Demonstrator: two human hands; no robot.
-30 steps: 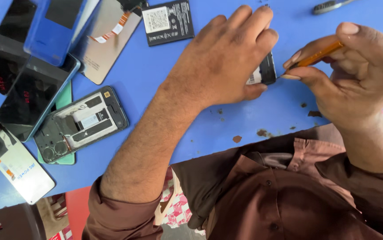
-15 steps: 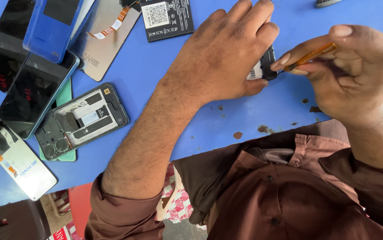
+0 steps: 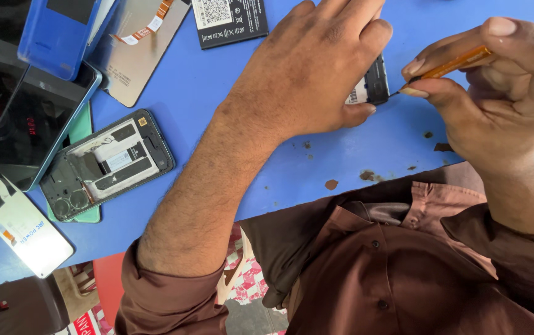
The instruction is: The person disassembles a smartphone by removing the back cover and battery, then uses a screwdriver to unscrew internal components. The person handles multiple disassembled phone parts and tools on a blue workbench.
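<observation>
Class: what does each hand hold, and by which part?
Right hand pinches an orange screwdriver by its handle; left hand presses down a small dark phone.

Landmark: opened phone frame (image 3: 105, 164), laid flat on the desk (image 3: 217, 93). Stacked phones (image 3: 31, 87) are placed just left of and behind it. A loose screen panel (image 3: 16, 223) is laid left and nearer. A battery (image 3: 228, 22) is set behind, to the right. Well right, a small phone part (image 3: 371, 84) is pinned under the left hand (image 3: 316, 68), with the right hand (image 3: 502, 93) and its screwdriver (image 3: 450, 65) just beyond.

1 head-worn camera looks steeply down, close over the blue table (image 3: 217, 93).
</observation>
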